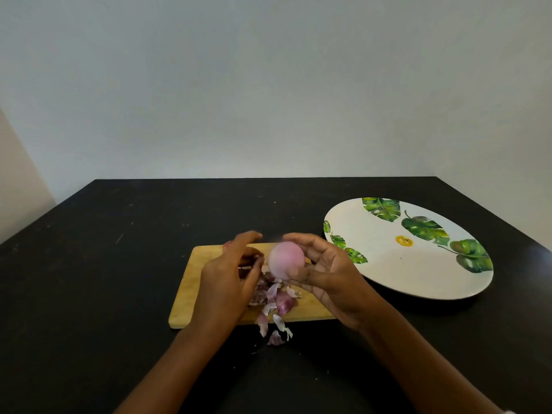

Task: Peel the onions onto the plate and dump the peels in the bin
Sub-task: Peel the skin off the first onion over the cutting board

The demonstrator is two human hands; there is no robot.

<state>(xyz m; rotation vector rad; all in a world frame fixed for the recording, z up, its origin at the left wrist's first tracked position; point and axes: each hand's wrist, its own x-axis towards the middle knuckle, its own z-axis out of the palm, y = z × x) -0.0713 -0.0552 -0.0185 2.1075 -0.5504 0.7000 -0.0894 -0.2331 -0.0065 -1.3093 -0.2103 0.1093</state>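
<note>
My right hand [325, 276] holds a peeled pink onion [286, 258] above the wooden cutting board [194, 279]. My left hand [230, 273] hovers just left of the onion, fingers curled and apart, with what looks like a thin strip near the fingertips. Purple and white onion peels [277, 303] lie piled on the board under the hands, and some spill over its front edge onto the table. A bit of another red onion [228, 245] peeks out behind my left hand. The white plate with green leaf print [388, 264] lies to the right with nothing on it.
The black table [104, 279] ends against a pale wall at the back. No bin is in view.
</note>
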